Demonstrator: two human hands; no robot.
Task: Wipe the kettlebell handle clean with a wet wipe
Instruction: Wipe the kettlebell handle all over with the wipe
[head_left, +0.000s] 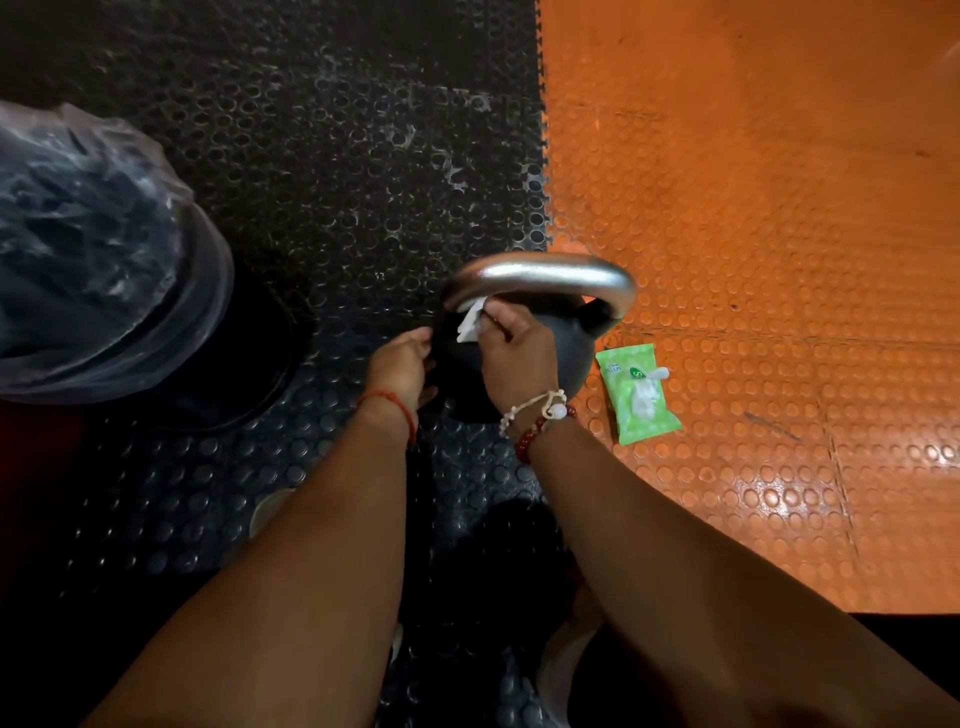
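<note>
Item: one round black kettlebell (571, 340) with a curved silver steel handle (540, 273), standing where a black studded mat (311, 182) meets an orange studded mat (753, 208). I log the right hand (519, 356) pinching a crumpled white wet wipe (470, 325) against the handle's left end. The left hand (397, 366) presses its fingers on the bell's side.

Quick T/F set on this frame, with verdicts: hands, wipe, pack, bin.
1. The right hand pinches the wet wipe at the handle. True.
2. The wipe pack lies on the black mat. False: it lies on the orange mat.
3. The left hand grips the handle. False: it touches the kettlebell body.
4. A plastic-lined bin stands left of the kettlebell body. True.
</note>
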